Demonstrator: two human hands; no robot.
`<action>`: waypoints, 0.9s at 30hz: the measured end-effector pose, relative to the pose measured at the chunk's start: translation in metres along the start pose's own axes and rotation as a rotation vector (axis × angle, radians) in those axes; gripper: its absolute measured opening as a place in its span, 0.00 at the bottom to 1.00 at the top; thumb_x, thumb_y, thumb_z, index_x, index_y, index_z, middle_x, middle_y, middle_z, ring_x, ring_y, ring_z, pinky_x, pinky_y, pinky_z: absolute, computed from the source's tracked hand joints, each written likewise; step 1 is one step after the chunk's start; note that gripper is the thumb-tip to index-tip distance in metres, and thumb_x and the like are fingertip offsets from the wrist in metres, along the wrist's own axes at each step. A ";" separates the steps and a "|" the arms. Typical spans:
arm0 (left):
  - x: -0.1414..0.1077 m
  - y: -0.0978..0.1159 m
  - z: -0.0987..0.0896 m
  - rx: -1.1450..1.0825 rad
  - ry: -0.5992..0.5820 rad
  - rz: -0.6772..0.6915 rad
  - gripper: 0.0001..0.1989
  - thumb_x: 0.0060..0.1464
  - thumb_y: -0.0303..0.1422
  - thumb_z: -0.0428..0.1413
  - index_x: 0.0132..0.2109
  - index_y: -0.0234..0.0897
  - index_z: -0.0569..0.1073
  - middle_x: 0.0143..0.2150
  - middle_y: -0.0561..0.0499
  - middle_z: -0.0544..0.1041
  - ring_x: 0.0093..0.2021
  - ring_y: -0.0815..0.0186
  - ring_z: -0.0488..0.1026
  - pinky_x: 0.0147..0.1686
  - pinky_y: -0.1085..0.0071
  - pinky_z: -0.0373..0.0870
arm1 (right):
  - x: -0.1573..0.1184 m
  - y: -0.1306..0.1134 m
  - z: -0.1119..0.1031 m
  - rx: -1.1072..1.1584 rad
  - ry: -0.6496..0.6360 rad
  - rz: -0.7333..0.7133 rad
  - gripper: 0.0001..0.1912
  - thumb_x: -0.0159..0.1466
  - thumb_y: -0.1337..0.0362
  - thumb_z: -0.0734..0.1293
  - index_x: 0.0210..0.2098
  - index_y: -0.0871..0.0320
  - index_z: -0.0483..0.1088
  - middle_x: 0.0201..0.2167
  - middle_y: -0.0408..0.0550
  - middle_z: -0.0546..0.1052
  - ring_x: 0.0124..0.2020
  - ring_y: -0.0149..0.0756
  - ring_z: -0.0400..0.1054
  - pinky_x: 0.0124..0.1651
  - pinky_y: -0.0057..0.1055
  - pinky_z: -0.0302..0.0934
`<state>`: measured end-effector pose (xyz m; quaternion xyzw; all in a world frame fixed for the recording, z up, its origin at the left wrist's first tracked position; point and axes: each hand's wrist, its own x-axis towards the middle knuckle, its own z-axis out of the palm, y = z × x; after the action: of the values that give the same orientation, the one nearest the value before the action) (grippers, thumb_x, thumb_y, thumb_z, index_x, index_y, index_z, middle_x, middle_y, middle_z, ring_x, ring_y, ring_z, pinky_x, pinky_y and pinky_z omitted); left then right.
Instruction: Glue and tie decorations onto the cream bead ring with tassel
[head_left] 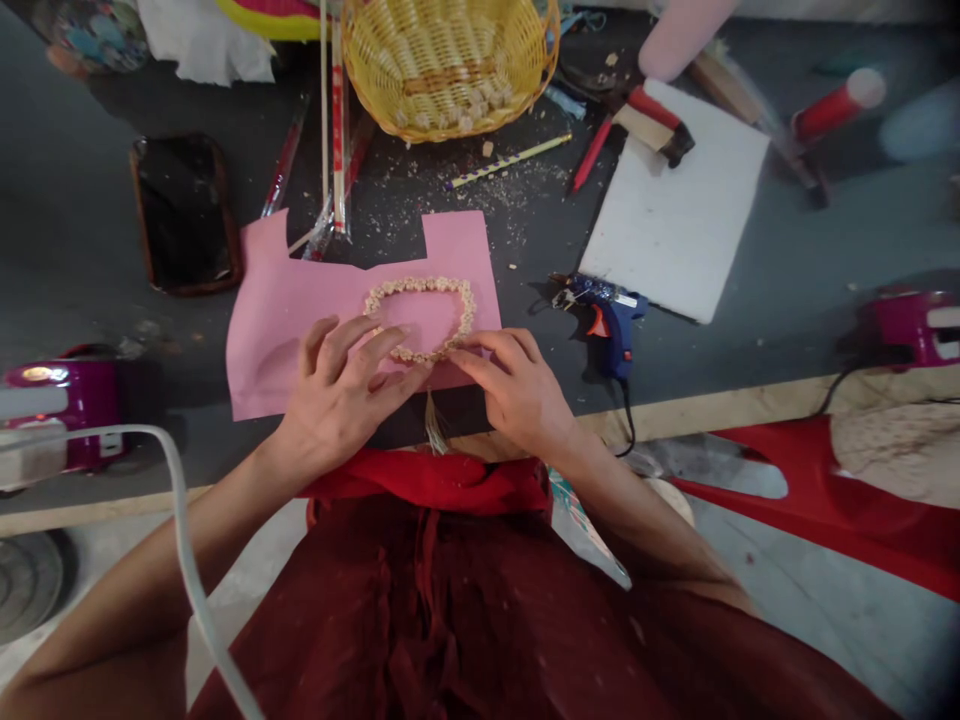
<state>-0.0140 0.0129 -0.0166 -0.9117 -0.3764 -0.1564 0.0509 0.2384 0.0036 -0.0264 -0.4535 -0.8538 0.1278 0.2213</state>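
A loop of small cream bead-like pieces point(466, 300), strung like a bracelet, lies on a sheet of pink paper point(277, 330). Loose pale thread ends point(433, 425) hang from its near side, over the table edge. My left hand point(341, 385) rests over the loop's left part, fingers spread, with its thumb tip at the near strand. At the near right of the loop, my right hand point(521, 385) pinches the strand between thumb and forefinger. A blue glue gun point(616, 330) lies to the right of that hand.
A yellow wicker basket point(450, 65) with small pale bits stands at the back. A phone point(184, 215) lies left, a white board point(675, 220) right. A pencil point(510, 163), a red-handled tool point(652, 115) and scattered crumbs lie behind the paper. A white cable point(187, 560) crosses my left arm.
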 end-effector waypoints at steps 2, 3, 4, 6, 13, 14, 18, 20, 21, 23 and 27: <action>-0.003 -0.004 -0.001 0.009 0.040 -0.019 0.23 0.59 0.23 0.53 0.57 0.53 0.71 0.60 0.48 0.67 0.63 0.51 0.60 0.60 0.46 0.62 | 0.000 -0.001 -0.001 -0.005 0.022 -0.001 0.23 0.66 0.77 0.56 0.55 0.55 0.71 0.50 0.52 0.71 0.50 0.42 0.60 0.53 0.44 0.64; -0.004 -0.006 -0.001 0.021 0.045 -0.030 0.22 0.59 0.24 0.53 0.57 0.52 0.72 0.60 0.48 0.67 0.63 0.51 0.60 0.59 0.46 0.62 | -0.001 -0.003 0.000 -0.022 0.019 -0.004 0.23 0.66 0.77 0.56 0.55 0.54 0.71 0.50 0.52 0.71 0.50 0.43 0.60 0.53 0.44 0.64; -0.006 -0.008 -0.001 0.034 0.048 -0.041 0.22 0.59 0.24 0.53 0.56 0.52 0.72 0.60 0.48 0.68 0.63 0.51 0.60 0.59 0.47 0.62 | -0.001 -0.004 0.000 -0.044 0.004 -0.008 0.23 0.66 0.76 0.57 0.56 0.54 0.71 0.51 0.52 0.71 0.50 0.43 0.59 0.54 0.44 0.64; -0.008 -0.011 0.000 0.056 0.044 -0.051 0.21 0.60 0.26 0.53 0.56 0.53 0.72 0.60 0.49 0.68 0.63 0.51 0.60 0.60 0.48 0.61 | 0.000 -0.007 0.002 -0.091 -0.040 -0.020 0.24 0.66 0.75 0.58 0.57 0.52 0.70 0.54 0.52 0.69 0.53 0.45 0.57 0.55 0.45 0.63; -0.008 -0.010 0.002 -0.010 0.002 -0.079 0.20 0.60 0.25 0.52 0.55 0.52 0.73 0.60 0.48 0.69 0.65 0.52 0.58 0.62 0.47 0.57 | 0.010 -0.015 0.005 -0.183 -0.126 -0.037 0.24 0.67 0.73 0.59 0.58 0.48 0.68 0.57 0.51 0.66 0.57 0.47 0.54 0.54 0.45 0.61; -0.007 -0.009 0.002 -0.041 -0.001 -0.093 0.20 0.60 0.24 0.52 0.55 0.52 0.73 0.60 0.49 0.69 0.65 0.52 0.58 0.63 0.46 0.56 | 0.011 -0.016 0.005 -0.188 -0.133 -0.035 0.23 0.67 0.73 0.59 0.58 0.48 0.69 0.58 0.51 0.66 0.58 0.47 0.54 0.54 0.45 0.61; -0.007 -0.010 0.003 -0.077 -0.018 -0.107 0.21 0.60 0.24 0.52 0.56 0.52 0.72 0.61 0.49 0.69 0.66 0.52 0.58 0.64 0.45 0.55 | 0.014 -0.016 0.004 -0.185 -0.167 -0.024 0.21 0.67 0.72 0.61 0.56 0.47 0.70 0.58 0.50 0.66 0.58 0.47 0.53 0.56 0.46 0.60; -0.007 -0.011 0.003 -0.080 -0.023 -0.107 0.21 0.60 0.24 0.52 0.56 0.53 0.72 0.61 0.50 0.69 0.66 0.52 0.58 0.63 0.46 0.55 | 0.015 -0.015 0.003 -0.178 -0.177 -0.024 0.22 0.67 0.72 0.61 0.56 0.47 0.70 0.59 0.51 0.65 0.59 0.48 0.53 0.56 0.47 0.60; -0.007 -0.011 0.003 -0.087 -0.021 -0.110 0.21 0.60 0.24 0.53 0.55 0.53 0.72 0.61 0.50 0.69 0.66 0.52 0.58 0.63 0.46 0.55 | 0.015 -0.015 0.003 -0.175 -0.179 -0.025 0.22 0.67 0.72 0.61 0.56 0.47 0.70 0.59 0.51 0.65 0.59 0.48 0.53 0.56 0.47 0.59; -0.007 -0.011 0.002 -0.100 -0.018 -0.115 0.21 0.59 0.23 0.53 0.55 0.52 0.73 0.61 0.50 0.69 0.65 0.53 0.58 0.63 0.46 0.55 | 0.015 -0.015 0.004 -0.170 -0.183 -0.026 0.22 0.67 0.72 0.60 0.57 0.47 0.70 0.59 0.51 0.66 0.59 0.48 0.53 0.57 0.47 0.59; -0.006 -0.010 0.002 -0.071 -0.029 -0.100 0.21 0.60 0.24 0.53 0.55 0.52 0.72 0.61 0.50 0.69 0.65 0.53 0.59 0.63 0.46 0.56 | 0.015 -0.014 0.005 -0.172 -0.178 -0.022 0.21 0.68 0.72 0.60 0.56 0.48 0.71 0.59 0.51 0.66 0.59 0.48 0.53 0.57 0.47 0.59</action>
<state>-0.0251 0.0163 -0.0205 -0.8952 -0.4163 -0.1589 0.0054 0.2183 0.0081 -0.0203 -0.4486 -0.8827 0.0912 0.1063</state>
